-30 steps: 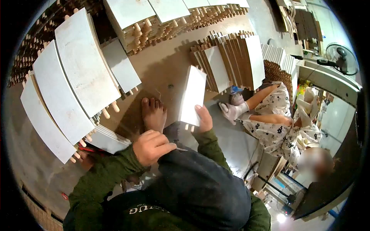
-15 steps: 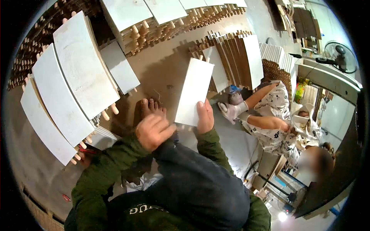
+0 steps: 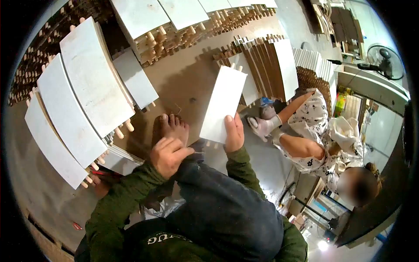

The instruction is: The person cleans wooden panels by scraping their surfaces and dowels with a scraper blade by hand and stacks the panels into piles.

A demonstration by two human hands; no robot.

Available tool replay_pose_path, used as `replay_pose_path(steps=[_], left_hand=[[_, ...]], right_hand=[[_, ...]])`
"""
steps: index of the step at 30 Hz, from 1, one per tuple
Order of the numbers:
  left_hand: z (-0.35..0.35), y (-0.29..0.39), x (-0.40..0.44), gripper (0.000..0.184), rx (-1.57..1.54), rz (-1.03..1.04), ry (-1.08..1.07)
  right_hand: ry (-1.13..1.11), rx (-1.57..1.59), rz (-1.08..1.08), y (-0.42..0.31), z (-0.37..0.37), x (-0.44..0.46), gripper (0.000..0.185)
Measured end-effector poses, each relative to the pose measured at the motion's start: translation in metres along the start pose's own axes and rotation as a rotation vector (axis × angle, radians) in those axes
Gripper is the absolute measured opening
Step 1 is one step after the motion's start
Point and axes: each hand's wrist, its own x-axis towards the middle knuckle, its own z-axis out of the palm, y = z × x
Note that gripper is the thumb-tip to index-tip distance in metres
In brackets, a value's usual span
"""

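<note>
Two bare hands are at the centre of the frame. Compared with a second ago, the white board (image 3: pixel 223 107), wooden pegs (image 3: pixel 240 68) at its ends, now turns its broad face more fully towards the viewer. The right hand (image 3: pixel 235 133) has a closed grip on its lower right side, thumb on the face. The left hand (image 3: pixel 167 156), slightly higher than before, is closed in a pinch; a slim pale sliver (image 3: pixel 198 153), too small to identify, juts from that grip. Larger pegged panels (image 3: pixel 97 78) fill the upper left.
</note>
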Motion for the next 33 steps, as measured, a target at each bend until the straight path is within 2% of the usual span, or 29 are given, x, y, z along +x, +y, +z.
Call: replay_pose_path(steps=[3, 6, 8, 10, 12, 13, 14, 16, 18, 20, 21, 22, 24, 25, 28, 30, 31, 33], left_hand=[[0.001, 0.005, 0.002, 0.015, -0.325, -0.285, 0.141], [-0.003, 0.007, 0.028, 0.013, -0.351, -0.306, 0.167], [-0.003, -0.008, 0.04, 0.01, -0.251, -0.252, 0.097], [0.003, -0.029, 0.055, 0.007, -0.053, -0.259, 0.097], [0.01, -0.058, 0.07, 0.008, 0.008, -0.18, 0.311], [0.007, -0.057, 0.076, 0.007, -0.044, -0.324, 0.355], [0.005, -0.056, 0.077, 0.007, -0.045, -0.322, 0.361], [0.004, -0.049, 0.069, 0.007, -0.22, -0.446, 0.41], [0.001, -0.03, 0.056, 0.008, -0.42, -0.541, 0.239], [0.004, -0.023, 0.049, 0.008, -0.452, -0.394, 0.087], [0.003, -0.024, 0.049, 0.008, -0.43, -0.42, 0.067], [0.009, -0.031, 0.049, 0.009, -0.387, -0.472, 0.168], [0.016, -0.05, 0.055, 0.009, -0.4, -0.718, 0.395], [0.012, -0.053, 0.058, 0.012, -0.756, -0.849, 0.433], [0.019, -0.056, 0.054, 0.023, -1.059, -0.778, 0.452], [0.037, -0.054, 0.057, 0.031, -1.14, -0.688, 0.528], [0.039, -0.052, 0.06, 0.038, -1.168, -0.725, 0.525], [0.046, -0.055, 0.07, 0.04, -1.153, -0.7, 0.567]], right_hand=[[0.007, 0.041, -0.002, -0.009, 0.006, -0.003, 0.04], [-0.02, -0.008, -0.036, -0.006, 0.009, -0.006, 0.04], [-0.049, -0.052, -0.081, -0.006, 0.009, -0.006, 0.04], [-0.182, 0.06, 0.11, -0.012, 0.004, -0.008, 0.042], [-0.246, 0.013, 0.167, -0.004, -0.007, -0.014, 0.044], [-0.312, -0.036, 0.221, -0.003, -0.01, -0.013, 0.045], [-0.313, -0.04, 0.217, -0.002, -0.011, -0.011, 0.045], [-0.343, -0.051, 0.164, 0.001, -0.009, -0.012, 0.047], [-0.343, 0.002, 0.24, -0.006, -0.007, -0.011, 0.048], [-0.361, -0.011, 0.233, -0.003, -0.009, -0.008, 0.048], [-0.366, -0.008, 0.231, -0.001, -0.008, -0.008, 0.048], [-0.383, -0.012, 0.199, 0.001, -0.008, -0.009, 0.048], [-0.401, -0.015, 0.162, 0.006, -0.01, -0.01, 0.047], [-0.4, 0.002, 0.161, 0.009, -0.011, -0.011, 0.047], [-0.392, 0.05, 0.197, 0.013, -0.01, -0.014, 0.046], [-0.383, 0.081, 0.237, 0.014, -0.009, -0.013, 0.046], [-0.412, 0.085, 0.228, 0.012, -0.007, -0.013, 0.046], [-0.442, 0.084, 0.22, 0.009, -0.005, -0.014, 0.046]])
